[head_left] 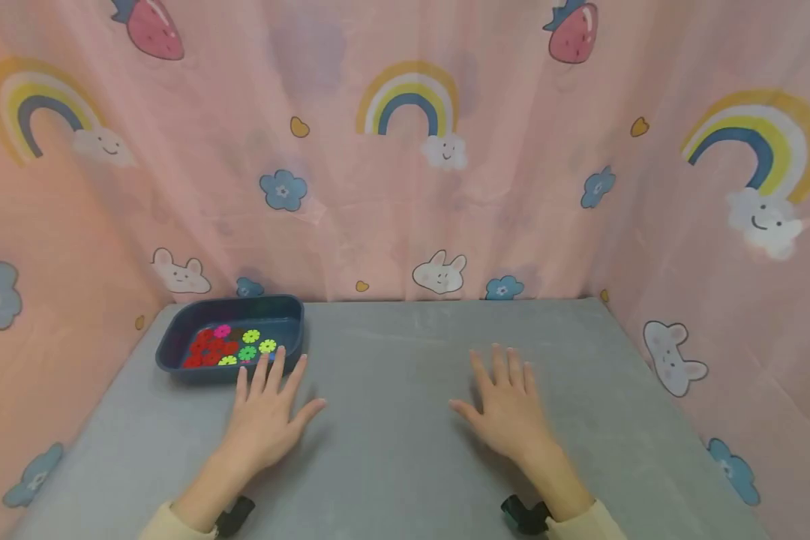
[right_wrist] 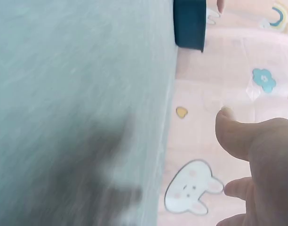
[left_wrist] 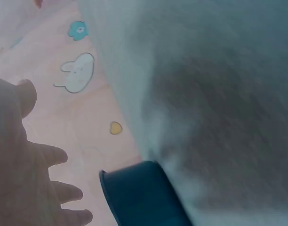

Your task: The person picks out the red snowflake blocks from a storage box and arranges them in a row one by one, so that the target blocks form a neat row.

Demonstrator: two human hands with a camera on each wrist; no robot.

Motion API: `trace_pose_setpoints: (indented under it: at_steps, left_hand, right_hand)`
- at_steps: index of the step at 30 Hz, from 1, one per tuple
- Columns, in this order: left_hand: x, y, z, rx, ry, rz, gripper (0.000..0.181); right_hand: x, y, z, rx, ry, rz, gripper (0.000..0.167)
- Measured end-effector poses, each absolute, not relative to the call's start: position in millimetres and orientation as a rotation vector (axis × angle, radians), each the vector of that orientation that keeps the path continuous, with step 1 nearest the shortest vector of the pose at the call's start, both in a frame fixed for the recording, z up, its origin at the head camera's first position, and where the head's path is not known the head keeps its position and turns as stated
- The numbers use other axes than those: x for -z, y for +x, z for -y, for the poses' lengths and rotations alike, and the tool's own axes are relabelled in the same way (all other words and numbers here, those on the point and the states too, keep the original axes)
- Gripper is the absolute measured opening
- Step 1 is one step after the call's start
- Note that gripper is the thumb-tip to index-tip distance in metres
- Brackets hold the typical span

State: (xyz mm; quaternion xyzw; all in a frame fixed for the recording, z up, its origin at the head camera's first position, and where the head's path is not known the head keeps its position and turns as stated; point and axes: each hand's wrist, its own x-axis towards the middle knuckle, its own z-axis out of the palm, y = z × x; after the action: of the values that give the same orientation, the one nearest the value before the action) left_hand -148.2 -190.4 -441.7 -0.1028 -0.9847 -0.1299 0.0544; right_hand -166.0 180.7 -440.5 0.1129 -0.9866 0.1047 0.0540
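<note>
My left hand (head_left: 265, 427) is held palm down with its fingers spread, nearest the dark blue tray (head_left: 297, 307); in the head view its fingertips overlap the tray's front rim. Inside the tray lie several flower-shaped discs: red ones (head_left: 209, 349) in a cluster, yellow-green ones (head_left: 250, 336), a green one (head_left: 247, 352) and a pink one (head_left: 222, 331). Fingers hide part of the tray's front right corner. On the other side, my right hand (head_left: 509, 420) is also spread palm down over the grey table, holding nothing. Both wrist views show the tray's outer wall (left_wrist: 141, 195).
The grey table (head_left: 391, 450) reaches back to a pink curtain (head_left: 391, 225) printed with rainbows, rabbits and flowers, which also runs along both sides. A black wrist device (head_left: 526, 515) is on the right wrist, another (head_left: 235, 516) on the left.
</note>
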Motion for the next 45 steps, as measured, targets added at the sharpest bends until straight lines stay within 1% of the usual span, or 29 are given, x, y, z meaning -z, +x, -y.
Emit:
trace_pose_setpoints:
  at_steps: [11,25,34,39,45]
  left_hand:
    - [442.7,-146.8,227.2,0.373,-0.248,2.925,0.075]
    - [441.8,-155.3,275.2,0.438,-0.182,2.773,0.065]
    - [433.0,-164.0,304.8,0.411,-0.174,2.663,0.057]
    - [431.4,-168.0,321.8,0.462,-0.165,2.582,0.05]
    - [429.5,-177.4,338.5,0.518,-0.088,2.592,0.049]
  right_hand:
    - [436.8,-186.3,-135.8,-0.314,0.461,2.985,0.086]
    - [431.7,-205.3,-72.7,-0.403,0.585,2.962,0.079]
    - [413.2,-209.6,-28.9,-0.538,0.722,2.941,0.075]
    - [412.4,-215.6,-11.3,-0.577,0.714,2.967,0.073]
    - [417.2,-233.2,8.6,-0.712,0.688,2.973,0.07]
